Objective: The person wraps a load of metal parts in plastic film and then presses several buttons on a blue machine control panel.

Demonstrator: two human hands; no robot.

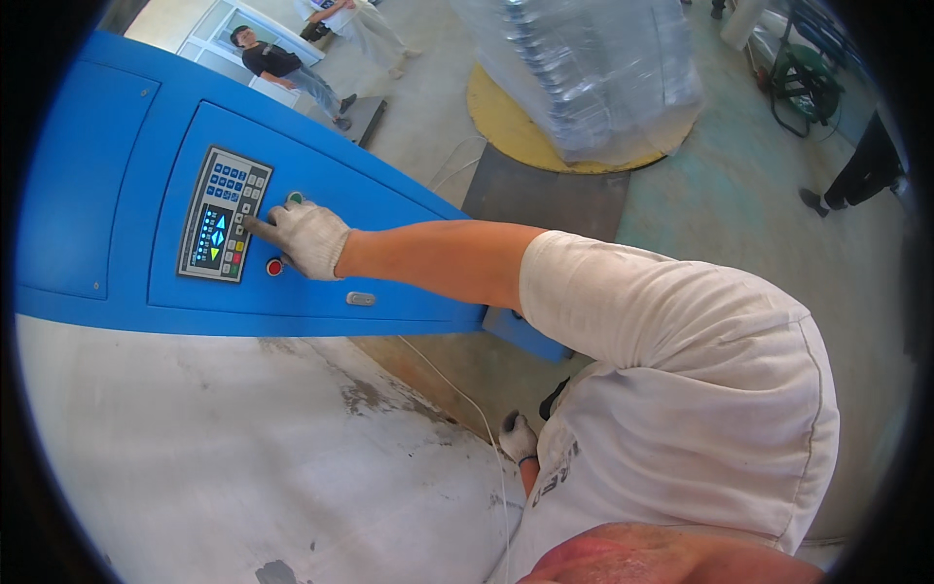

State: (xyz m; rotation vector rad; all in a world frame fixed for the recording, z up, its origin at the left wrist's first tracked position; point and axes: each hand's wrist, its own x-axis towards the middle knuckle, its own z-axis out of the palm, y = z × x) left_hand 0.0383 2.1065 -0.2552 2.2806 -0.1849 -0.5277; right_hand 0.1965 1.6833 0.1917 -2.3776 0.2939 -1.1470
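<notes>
My right hand (309, 239), in a pale knitted glove, reaches across to a blue machine cabinet (350, 185). Its index finger stretches out and touches the button column beside the lit screen (211, 237) of a grey control panel (243, 164). The hand holds nothing. A green button (295, 198) lies by its knuckles, and a red push button (274, 266) sits just below the hand. Low beside my body hangs my left hand (519, 438), also gloved, with dark smudges on the fingertips. Its fingers look curled, with nothing visible in them. A thin white cable (477, 409) runs close by.
Beyond the cabinet, a load wrapped in clear film (603, 88) stands on a round yellow platform (491, 107) with a dark ramp (545, 190). Two people (282, 63) are at the upper left; another person's legs (861, 170) show at right. A stained white surface (195, 438) fills the lower left.
</notes>
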